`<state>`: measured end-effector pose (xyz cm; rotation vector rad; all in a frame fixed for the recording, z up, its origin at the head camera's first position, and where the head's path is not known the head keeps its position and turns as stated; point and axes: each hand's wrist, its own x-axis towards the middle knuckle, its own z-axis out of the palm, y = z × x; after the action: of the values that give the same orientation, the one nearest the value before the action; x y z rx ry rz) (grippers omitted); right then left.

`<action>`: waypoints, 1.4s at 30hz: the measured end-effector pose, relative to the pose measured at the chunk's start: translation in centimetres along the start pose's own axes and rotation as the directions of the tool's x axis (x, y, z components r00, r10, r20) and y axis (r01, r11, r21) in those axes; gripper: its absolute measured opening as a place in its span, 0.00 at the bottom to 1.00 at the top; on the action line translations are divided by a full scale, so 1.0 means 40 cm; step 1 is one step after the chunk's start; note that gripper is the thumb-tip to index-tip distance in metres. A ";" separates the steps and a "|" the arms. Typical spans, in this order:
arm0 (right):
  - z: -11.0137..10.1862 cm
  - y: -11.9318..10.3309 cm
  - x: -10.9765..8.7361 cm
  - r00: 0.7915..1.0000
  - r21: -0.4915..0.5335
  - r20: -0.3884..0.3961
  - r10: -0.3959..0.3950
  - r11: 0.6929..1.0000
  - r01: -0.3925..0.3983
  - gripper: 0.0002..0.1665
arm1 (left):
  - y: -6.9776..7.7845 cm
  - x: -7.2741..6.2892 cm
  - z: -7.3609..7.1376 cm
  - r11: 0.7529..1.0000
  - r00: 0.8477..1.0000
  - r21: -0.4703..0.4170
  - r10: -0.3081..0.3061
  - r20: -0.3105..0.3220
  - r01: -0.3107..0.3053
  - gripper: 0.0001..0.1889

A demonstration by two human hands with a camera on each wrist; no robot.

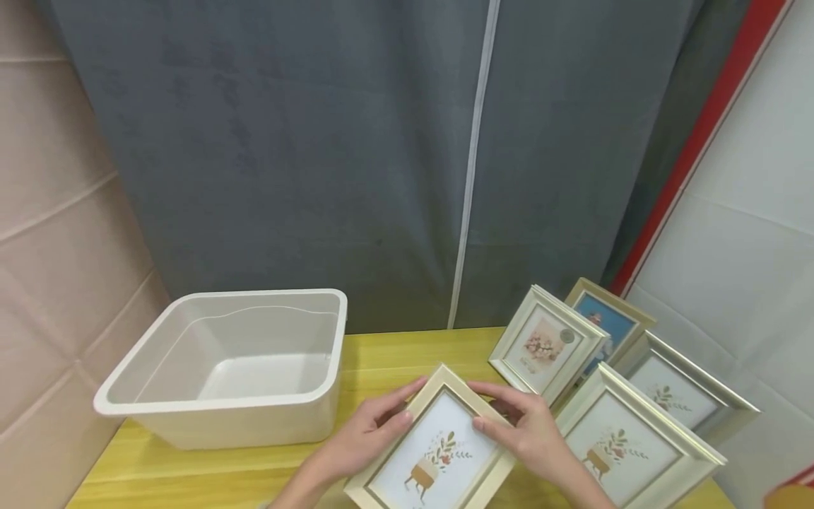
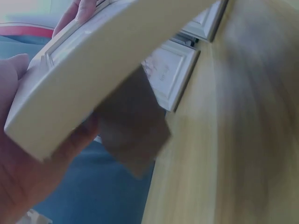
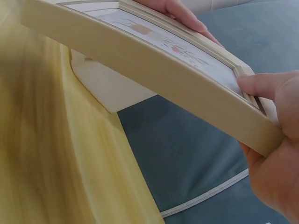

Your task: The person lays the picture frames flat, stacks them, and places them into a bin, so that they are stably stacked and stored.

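Left hand and right hand: fingers grasped one frame; four more frames stood right, one tub left.

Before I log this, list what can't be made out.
Head view: bottom corner of the held frame, cut off by the lower edge.
Head view: part of the blue picture, behind the blossom frame.
Left wrist view: right side of the tabletop, blurred.
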<state>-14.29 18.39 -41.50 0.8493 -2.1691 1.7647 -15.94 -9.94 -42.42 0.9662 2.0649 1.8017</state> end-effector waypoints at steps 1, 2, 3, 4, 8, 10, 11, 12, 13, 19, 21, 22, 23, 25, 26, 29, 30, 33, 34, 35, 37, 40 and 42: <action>0.000 0.002 -0.003 1.000 0.000 -0.016 0.012 1.000 -0.012 0.27 | -0.004 -0.004 -0.002 1.000 1.000 0.006 -0.022 -0.002 0.022 0.27; 0.001 0.003 -0.005 0.999 0.000 -0.032 0.023 1.000 -0.023 0.27 | -0.007 -0.007 -0.004 0.999 0.999 0.011 -0.039 -0.003 0.039 0.26; 0.001 0.005 -0.007 0.998 0.002 -0.047 0.035 0.999 -0.035 0.27 | -0.012 -0.010 -0.006 0.999 0.999 0.015 -0.051 -0.004 0.051 0.26; 0.001 0.006 -0.009 0.997 -0.001 -0.061 0.043 0.999 -0.044 0.27 | -0.015 -0.013 -0.009 0.998 0.998 0.020 -0.066 -0.007 0.066 0.26; 0.001 0.011 -0.015 0.991 -0.002 -0.110 0.075 0.997 -0.076 0.28 | -0.029 -0.026 -0.020 0.997 0.998 0.044 -0.059 -0.022 0.060 0.24; 0.001 0.016 -0.017 0.987 -0.004 -0.139 0.086 0.996 -0.088 0.28 | -0.034 -0.033 -0.026 0.997 0.998 0.050 -0.059 -0.037 0.060 0.23; 0.001 0.018 -0.017 0.983 0.001 -0.155 0.094 0.996 -0.095 0.28 | -0.037 -0.036 -0.029 0.997 0.997 0.052 -0.058 -0.046 0.060 0.23; 0.002 0.021 -0.018 0.980 0.005 -0.172 0.099 0.995 -0.100 0.28 | -0.040 -0.039 -0.032 0.996 0.997 0.054 -0.061 -0.057 0.064 0.22; 0.002 0.023 -0.020 0.976 0.013 -0.189 0.107 0.994 -0.107 0.28 | -0.042 -0.041 -0.035 0.996 0.996 0.055 -0.064 -0.069 0.068 0.22; 0.018 0.048 -0.033 0.944 0.084 -0.279 0.177 0.984 -0.160 0.29 | -0.069 -0.055 -0.050 0.993 0.981 0.061 -0.089 -0.174 0.102 0.18; 0.024 0.056 -0.037 0.928 0.091 -0.311 0.204 0.979 -0.185 0.29 | -0.082 -0.058 -0.054 0.992 0.973 0.051 -0.101 -0.210 0.114 0.17; 0.027 0.060 -0.039 0.919 0.092 -0.328 0.219 0.976 -0.199 0.30 | -0.088 -0.060 -0.056 0.992 0.969 0.040 -0.108 -0.224 0.120 0.17; 0.030 0.064 -0.041 0.911 0.088 -0.343 0.230 0.973 -0.212 0.30 | -0.093 -0.061 -0.058 0.992 0.966 0.020 -0.115 -0.232 0.123 0.17; 0.037 0.071 -0.047 0.889 0.090 -0.373 0.266 0.964 -0.251 0.30 | -0.101 -0.064 -0.060 0.991 0.961 -0.027 -0.132 -0.245 0.129 0.18; 0.041 0.073 -0.050 0.876 0.094 -0.386 0.289 0.957 -0.275 0.31 | -0.106 -0.065 -0.061 0.989 0.958 -0.049 -0.145 -0.249 0.137 0.18; 0.054 0.081 -0.062 0.850 0.105 -0.396 0.346 0.937 -0.332 0.32 | -0.114 -0.066 -0.062 0.983 0.949 -0.080 -0.180 -0.259 0.165 0.20; 0.058 0.083 -0.065 0.841 0.113 -0.395 0.369 0.928 -0.354 0.32 | -0.116 -0.065 -0.062 0.981 0.943 -0.078 -0.194 -0.269 0.179 0.20; 0.065 0.089 -0.075 0.832 0.124 -0.375 0.410 0.911 -0.393 0.32 | -0.122 -0.058 -0.060 0.975 0.924 -0.055 -0.220 -0.313 0.213 0.19; 0.066 0.090 -0.076 0.826 0.135 -0.368 0.427 0.903 -0.407 0.32 | -0.123 -0.056 -0.059 0.974 0.917 -0.049 -0.223 -0.330 0.219 0.19; 0.066 0.091 -0.079 0.823 0.136 -0.360 0.439 0.897 -0.420 0.32 | -0.124 -0.053 -0.057 0.973 0.910 -0.040 -0.227 -0.347 0.227 0.18; 0.064 0.093 -0.084 0.821 0.117 -0.344 0.456 0.888 -0.444 0.32 | -0.126 -0.050 -0.053 0.971 0.897 -0.027 -0.231 -0.378 0.238 0.17; 0.061 0.096 -0.093 0.815 0.092 -0.321 0.482 0.872 -0.480 0.32 | -0.129 -0.050 -0.046 0.964 0.878 0.020 -0.234 -0.418 0.267 0.15; 0.059 0.100 -0.101 0.813 0.067 -0.308 0.494 0.864 -0.500 0.31 | -0.134 -0.051 -0.042 0.955 0.866 0.056 -0.238 -0.439 0.291 0.14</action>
<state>-12.82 17.81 -47.43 -0.0427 -2.3068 1.9273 -17.10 -12.63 -47.60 0.2899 2.4410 1.8808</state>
